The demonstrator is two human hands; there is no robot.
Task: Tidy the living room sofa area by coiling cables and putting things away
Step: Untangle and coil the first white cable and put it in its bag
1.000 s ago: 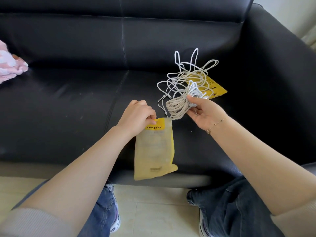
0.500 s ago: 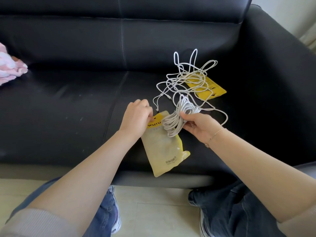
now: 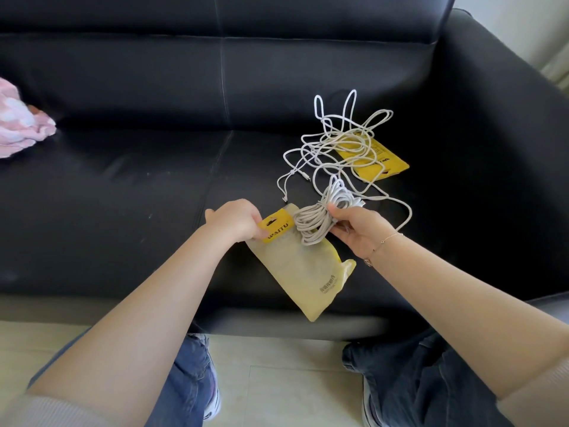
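Glossy black leather sofa point(image 3: 138, 186), smooth and creased. On its seat, a loose white cable tangle point(image 3: 338, 143) over a flat yellow packet point(image 3: 385, 163). Left hand point(image 3: 237, 221) pinches a frosted plastic pouch point(image 3: 295, 269) by its top; right hand point(image 3: 357, 229) grips a coiled cable bundle point(image 3: 311, 224) at the pouch mouth.

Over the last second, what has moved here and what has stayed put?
The right hand brought the coiled cable down to the mouth of the pouch, which the left hand tilted toward it. Both grips held throughout. The loose cable tangle, second pouch and pink cloth stayed put on the sofa.
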